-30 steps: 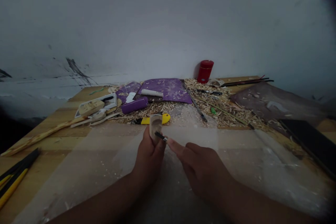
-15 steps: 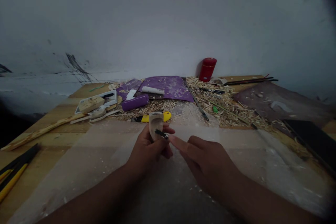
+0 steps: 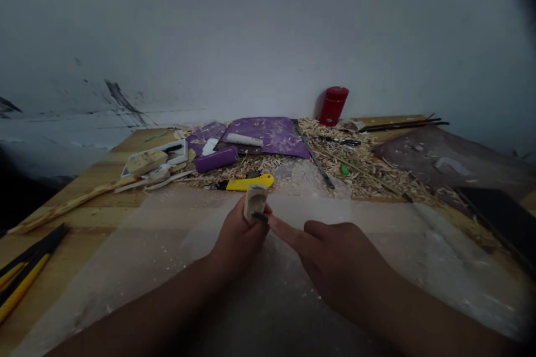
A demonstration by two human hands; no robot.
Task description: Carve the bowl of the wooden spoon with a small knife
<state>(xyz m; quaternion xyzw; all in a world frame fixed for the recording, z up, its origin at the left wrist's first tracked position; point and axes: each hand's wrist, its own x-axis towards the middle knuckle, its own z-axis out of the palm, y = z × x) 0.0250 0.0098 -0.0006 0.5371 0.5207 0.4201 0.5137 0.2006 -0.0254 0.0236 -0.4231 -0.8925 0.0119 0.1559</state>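
Observation:
A small pale wooden piece (image 3: 255,201) with a hollowed face stands upright in my left hand (image 3: 238,237), its fingers wrapped round the lower part. My right hand (image 3: 330,254) is closed on a small dark blade tool (image 3: 260,217), the index finger stretched along it. The tool's dark tip touches the hollow of the wood. Most of its handle is hidden in my right hand. Just behind the wood lies a yellow utility knife (image 3: 250,182) on the table.
Wood shavings (image 3: 368,175) cover the table's back. Among them are a purple sheet (image 3: 285,136), a purple roll (image 3: 216,160) and a red canister (image 3: 334,106). A white tray (image 3: 184,152) and yellow-black pliers (image 3: 29,268) are left; a dark phone-like slab (image 3: 498,223) is right.
The wooden piece has tilted and shifted slightly right in my left hand, uncovering more of the yellow knife. My left fingers have closed in more tightly. The view has shifted slightly.

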